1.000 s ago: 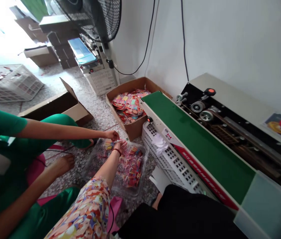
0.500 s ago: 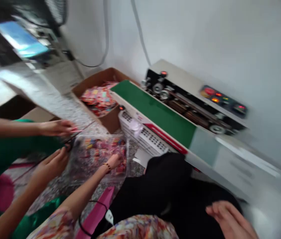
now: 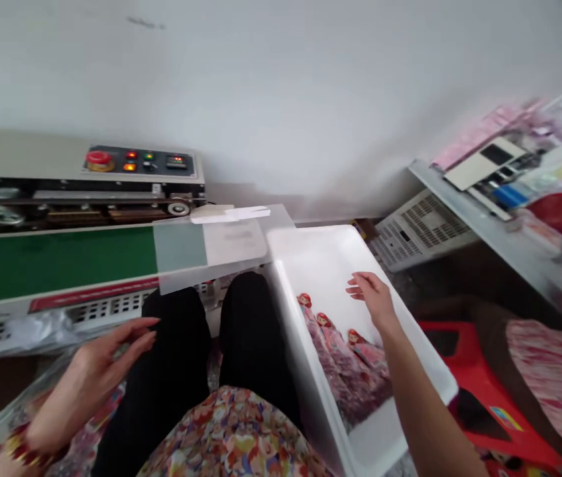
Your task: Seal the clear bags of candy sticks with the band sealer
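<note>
My left hand (image 3: 105,364) is held above the clear plastic bin at lower left, beside my knee. Its fingers are stretched out and the thumb stands apart, with nothing in between. Over the white tray (image 3: 318,248) at my right hovers my right hand (image 3: 373,298), empty, its fingers loosely extended. Below it, pink packets (image 3: 345,377) lie piled in rows inside the tray. Several have a red-haired doll figure (image 3: 323,320) at the top. My right forearm hides part of the pile.
A belt sealing machine with a green conveyor (image 3: 62,255) and a lit control panel (image 3: 142,164) runs along the wall at left. At right are a cluttered grey table (image 3: 484,212), a white plastic basket (image 3: 425,228), a red box (image 3: 490,397) and another person's clothed leg (image 3: 544,371).
The view has swung right, away from the co-worker's hands and the cardboard box. My left hand has come out of the clear bin. My right hand is now above the white tray.
</note>
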### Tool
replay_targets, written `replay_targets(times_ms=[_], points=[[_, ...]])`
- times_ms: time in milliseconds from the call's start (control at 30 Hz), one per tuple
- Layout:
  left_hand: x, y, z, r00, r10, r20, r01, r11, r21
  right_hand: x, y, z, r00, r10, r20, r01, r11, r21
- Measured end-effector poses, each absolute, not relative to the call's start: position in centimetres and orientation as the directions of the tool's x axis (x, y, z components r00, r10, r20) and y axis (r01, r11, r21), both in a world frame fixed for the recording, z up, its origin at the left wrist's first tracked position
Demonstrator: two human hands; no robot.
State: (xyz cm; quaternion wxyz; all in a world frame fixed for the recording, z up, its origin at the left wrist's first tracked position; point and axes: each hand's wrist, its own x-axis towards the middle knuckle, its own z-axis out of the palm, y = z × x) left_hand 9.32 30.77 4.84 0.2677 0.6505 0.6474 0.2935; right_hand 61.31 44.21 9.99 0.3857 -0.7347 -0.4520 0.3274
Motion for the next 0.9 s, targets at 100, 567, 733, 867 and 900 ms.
replay_targets(times_ms=[100,567,733,867,900], points=[[14.6,33.6,5.7,0.150,0.988,0.024,0.665,-0.118,0.738,64.9,44.0,7.5,0.202,0.932,-0.301,0.775,-0.340,-0.533],[19.7,32.9,2.3,0.468,0.883,-0.014,0.738,-0.382,0.557,65.4,42.5,-3.7,-0.193,0.731,-0.655,0.964,0.017,-0.265],[20.2,32.5,2.0,0.471,0.876,-0.108,0.758,-0.339,0.558,64.8,39.0,-4.4,-0.331,0.745,-0.579,0.936,0.181,-0.301],[22.3,33.2,2.9,0.496,0.863,-0.097,0.738,-0.360,0.570,64.8,38.7,-5.1,-0.400,0.755,-0.520,0.916,0.307,-0.260],[22.8,33.5,3.1,0.501,0.860,-0.093,0.734,-0.366,0.572,64.8,38.7,-5.3,-0.409,0.755,-0.512,0.912,0.330,-0.242]])
